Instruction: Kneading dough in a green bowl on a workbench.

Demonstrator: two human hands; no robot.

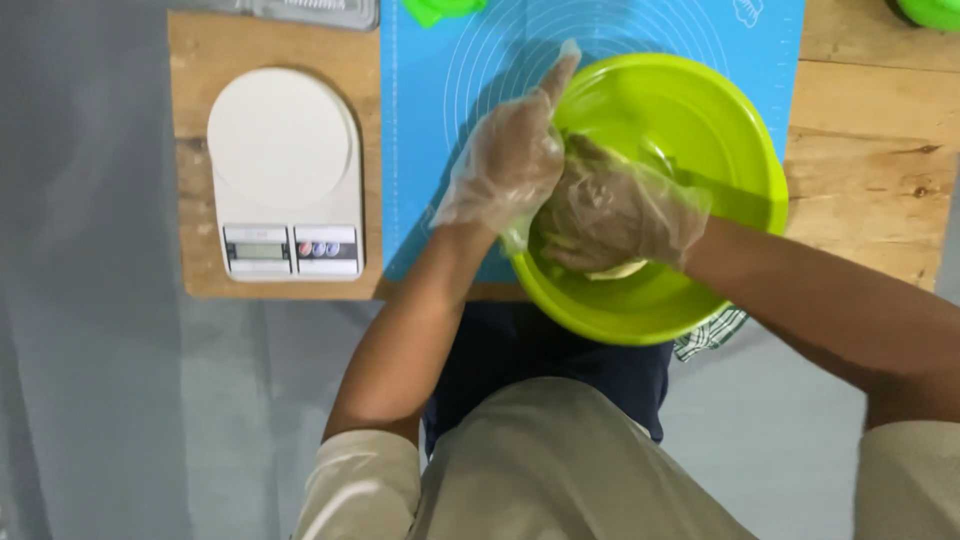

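**Gloved hands work dough in a green bowl**

The right hand (615, 215), in a thin clear plastic glove, is down inside the green bowl (720, 130), fingers curled over a pale lump of dough (618, 268). Only a sliver of the dough shows beneath the knuckles, at the near side of the bowl's floor. The fingers are closed around it in a pressing hold, the wrist bent down from a forearm that comes in from the right.

The left hand (510, 160), gloved the same way, lies against the bowl's left rim just beside the working hand. Its palm cups the outside edge and the fingers point up and away along the rim, fairly flat rather than clenched; it steadies the bowl without wrapping fully around it.

Under the bowl lies a blue mat (420, 120) printed with white rings, spread over a wooden board (870, 150). Well to the left of both hands stands a white kitchen scale (283, 170) with a round plate and a small grey display with buttons on its near edge. A checked cloth (712, 332) peeks out below the bowl, near the right forearm.
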